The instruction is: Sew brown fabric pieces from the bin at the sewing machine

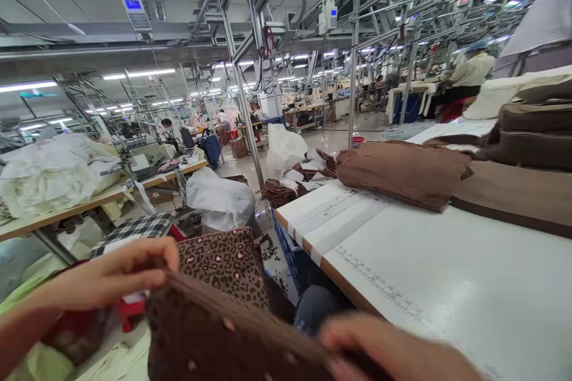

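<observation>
A dark brown leopard-print fabric piece [223, 327] with small pink marks stretches across the bottom of the view. My left hand [134, 265] pinches its upper left corner between thumb and fingers. At the lower right, my right hand [370, 339] is blurred by motion but closes on the fabric's other end. Just behind the held piece lies more leopard-print fabric [223, 265], brown with pink spots, its support hidden. My knee in dark trousers [319, 306] shows between the fabric and the table.
A white table [447, 256] with printed markings extends on the right, bearing a brown fabric stack [402, 169] and more folded brown cloth [513, 193]. A white plastic bag [221, 196] and a checked-cloth stool [138, 229] stand ahead. A metal post [243, 101] rises beyond. Other people work farther back.
</observation>
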Tool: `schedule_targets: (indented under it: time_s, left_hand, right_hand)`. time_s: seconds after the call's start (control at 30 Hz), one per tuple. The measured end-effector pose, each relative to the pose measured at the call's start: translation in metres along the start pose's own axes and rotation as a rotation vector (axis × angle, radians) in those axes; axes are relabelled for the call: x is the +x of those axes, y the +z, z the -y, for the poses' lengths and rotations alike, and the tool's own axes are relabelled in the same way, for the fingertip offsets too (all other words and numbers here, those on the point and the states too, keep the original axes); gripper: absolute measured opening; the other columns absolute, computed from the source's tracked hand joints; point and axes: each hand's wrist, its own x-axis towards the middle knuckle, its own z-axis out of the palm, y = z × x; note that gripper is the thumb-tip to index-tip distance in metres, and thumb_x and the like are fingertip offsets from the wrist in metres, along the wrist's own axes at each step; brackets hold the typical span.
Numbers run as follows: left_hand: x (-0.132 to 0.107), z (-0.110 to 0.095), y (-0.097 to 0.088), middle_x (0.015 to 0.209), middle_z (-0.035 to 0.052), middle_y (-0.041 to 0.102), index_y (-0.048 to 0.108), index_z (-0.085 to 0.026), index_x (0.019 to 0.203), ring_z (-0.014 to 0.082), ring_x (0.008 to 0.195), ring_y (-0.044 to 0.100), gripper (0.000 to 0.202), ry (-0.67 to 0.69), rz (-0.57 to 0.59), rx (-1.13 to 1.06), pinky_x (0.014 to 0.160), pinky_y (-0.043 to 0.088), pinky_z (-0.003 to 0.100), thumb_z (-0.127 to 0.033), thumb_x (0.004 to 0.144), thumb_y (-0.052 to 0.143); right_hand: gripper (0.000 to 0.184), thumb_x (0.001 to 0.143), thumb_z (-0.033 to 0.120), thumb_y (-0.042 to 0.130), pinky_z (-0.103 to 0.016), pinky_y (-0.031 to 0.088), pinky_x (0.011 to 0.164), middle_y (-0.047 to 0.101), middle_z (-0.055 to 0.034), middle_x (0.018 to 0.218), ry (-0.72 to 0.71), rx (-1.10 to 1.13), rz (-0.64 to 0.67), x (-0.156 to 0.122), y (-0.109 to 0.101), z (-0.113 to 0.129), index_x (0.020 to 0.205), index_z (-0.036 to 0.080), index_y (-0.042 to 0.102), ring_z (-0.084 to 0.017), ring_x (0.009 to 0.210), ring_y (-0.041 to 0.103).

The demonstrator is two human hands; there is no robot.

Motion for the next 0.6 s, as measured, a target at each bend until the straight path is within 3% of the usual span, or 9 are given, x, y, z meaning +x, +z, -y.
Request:
schedule_targets:
  time_s: [0.07,0.13,0.17,0.23,0.3,0.33,0.4,0.53,0.6]
  left_hand:
    - [-0.001,0.034,-0.027,0.072,-0.0051,0.057,0.057,-0.018,0.086,0.0074,0.066,0.050,0.039,-0.070,-0.098,0.031,0.061,0.043,0.014,-0.054,0.086,0.043]
    - [0.009,0.077,-0.047,0.076,-0.0062,0.062,0.061,-0.023,0.091,0.0109,0.073,0.057,0.037,-0.057,-0.262,0.146,0.066,0.047,0.020,-0.049,0.091,0.035]
    - [0.018,0.099,-0.053,0.080,-0.0083,0.066,0.062,-0.030,0.095,0.0126,0.075,0.060,0.026,-0.001,-0.364,0.250,0.067,0.048,0.023,-0.044,0.090,0.040]
    - [0.045,0.135,-0.055,0.089,-0.0128,0.070,0.060,-0.045,0.104,0.0164,0.079,0.064,0.023,0.134,-0.584,0.496,0.068,0.050,0.028,-0.035,0.085,0.052]
    - [0.079,0.145,-0.042,0.099,-0.0143,0.069,0.055,-0.052,0.113,0.0195,0.086,0.065,0.036,0.272,-0.655,0.673,0.072,0.051,0.034,-0.031,0.084,0.053]
    - [0.097,0.139,-0.030,0.105,-0.0145,0.067,0.054,-0.052,0.115,0.0199,0.090,0.065,0.038,0.339,-0.649,0.717,0.075,0.051,0.035,-0.029,0.085,0.050]
    - [0.133,0.103,0.000,0.113,-0.0128,0.064,0.056,-0.048,0.115,0.0189,0.095,0.064,0.037,0.506,-0.562,0.760,0.079,0.051,0.032,-0.027,0.086,0.047]
    - [0.207,-0.009,0.070,0.113,0.0025,0.065,0.064,-0.028,0.107,0.0203,0.102,0.060,0.027,0.918,-0.342,0.683,0.083,0.048,0.029,-0.023,0.084,0.052]
    - [0.251,-0.062,0.103,0.106,0.0040,0.067,0.065,-0.025,0.099,0.0185,0.104,0.058,0.021,0.998,-0.254,0.641,0.087,0.047,0.029,-0.022,0.086,0.049]
  right_hand:
    - [0.011,0.090,0.007,0.057,-0.030,0.050,0.069,0.058,0.0010,0.082,-0.048,0.017,0.024,0.033,0.008,0.013,0.086,0.017,0.060,-0.015,0.076,0.057]
    - [0.019,0.086,-0.001,0.055,-0.037,0.049,0.082,0.059,-0.0010,0.093,-0.066,0.009,-0.039,0.069,0.019,0.013,0.097,0.014,0.059,-0.017,0.089,0.057]
    - [0.031,0.084,0.000,0.059,-0.040,0.045,0.090,0.055,-0.0054,0.112,-0.062,-0.005,-0.099,0.083,0.022,0.007,0.112,0.014,0.055,-0.020,0.100,0.054]
    - [0.038,0.084,0.002,0.061,-0.040,0.047,0.089,0.052,-0.0071,0.117,-0.058,-0.046,-0.152,0.094,0.019,-0.014,0.119,0.014,0.051,-0.020,0.099,0.054]
    - [0.032,0.083,0.000,0.060,-0.038,0.049,0.084,0.054,-0.0047,0.109,-0.032,-0.115,-0.176,0.081,-0.001,-0.042,0.112,0.014,0.055,-0.018,0.093,0.056]
    - [0.028,0.083,-0.001,0.060,-0.036,0.050,0.082,0.056,-0.0032,0.104,0.001,-0.161,-0.192,0.068,-0.018,-0.057,0.106,0.014,0.057,-0.017,0.090,0.056]
    - [0.023,0.082,-0.005,0.058,-0.035,0.050,0.082,0.057,-0.0016,0.098,0.123,-0.281,-0.272,0.038,-0.060,-0.086,0.096,0.013,0.059,-0.017,0.089,0.056]
    - [0.011,0.088,0.004,0.058,-0.041,0.047,0.087,0.057,-0.0035,0.099,0.523,-0.573,-0.536,0.005,-0.149,-0.130,0.094,0.013,0.059,-0.019,0.094,0.055]
    - [0.009,0.090,0.009,0.058,-0.043,0.044,0.090,0.056,-0.0046,0.104,0.632,-0.671,-0.609,0.008,-0.180,-0.147,0.097,0.013,0.058,-0.021,0.102,0.053]
